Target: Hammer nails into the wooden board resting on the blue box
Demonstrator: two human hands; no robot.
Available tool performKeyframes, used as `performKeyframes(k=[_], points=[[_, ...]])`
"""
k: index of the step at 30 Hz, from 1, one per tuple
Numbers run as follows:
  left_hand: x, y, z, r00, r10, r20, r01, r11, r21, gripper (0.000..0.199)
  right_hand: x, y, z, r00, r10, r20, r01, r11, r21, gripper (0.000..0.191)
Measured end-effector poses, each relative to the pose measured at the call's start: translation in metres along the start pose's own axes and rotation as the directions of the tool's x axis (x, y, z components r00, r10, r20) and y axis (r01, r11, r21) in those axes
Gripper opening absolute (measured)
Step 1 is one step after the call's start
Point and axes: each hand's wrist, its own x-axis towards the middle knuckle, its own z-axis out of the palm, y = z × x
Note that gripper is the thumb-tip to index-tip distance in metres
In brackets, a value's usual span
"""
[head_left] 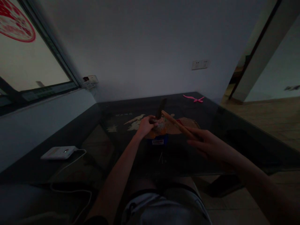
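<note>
My left hand [146, 125] is closed around the handle of a dark, broad-bladed knife [161, 107], whose blade points up and away. Fingers wrapped, my right hand [205, 142] grips a long wooden stick [178, 125]; its far end is beside the knife blade. Below the knife lies an orange and whitish item [160, 126], too dark to identify. Under it is a blue box [158, 140] with a white label. A brown, patterned flat piece [188, 122] lies to the right of these.
The dark table [178, 159] carries a white power bank [59, 152] with a cable at left, a pink ribbon [194, 98] at the back right and two thin sticks [161, 157] near the front. Wall sockets [200, 64] are behind.
</note>
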Motion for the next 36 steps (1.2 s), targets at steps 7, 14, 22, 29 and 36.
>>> performKeyframes(k=[7,14,22,29,36], points=[[-0.001,0.000,-0.001,0.999,0.044,0.006,-0.043,0.999,-0.013,0.024,-0.035,0.018,0.009,0.975,0.104,-0.194,-0.068,0.980,0.186,0.059],[0.002,-0.007,0.000,0.992,0.120,0.035,-0.120,0.993,-0.017,0.026,-0.054,0.054,0.034,0.948,0.242,-0.209,-0.102,0.848,0.521,0.063],[-0.058,0.045,-0.021,0.938,0.297,-0.178,-0.261,0.944,0.201,0.018,-0.064,0.099,0.062,0.943,0.249,-0.223,0.010,0.647,0.763,0.056],[-0.129,0.050,0.013,0.943,-0.107,0.314,-0.063,0.871,0.487,0.012,-0.077,0.109,0.076,0.924,0.281,-0.259,0.022,0.637,0.770,0.056],[-0.124,0.043,0.028,0.908,-0.234,0.346,-0.101,0.680,0.726,0.015,-0.079,0.110,0.080,0.888,0.333,-0.316,0.053,0.608,0.792,0.056]])
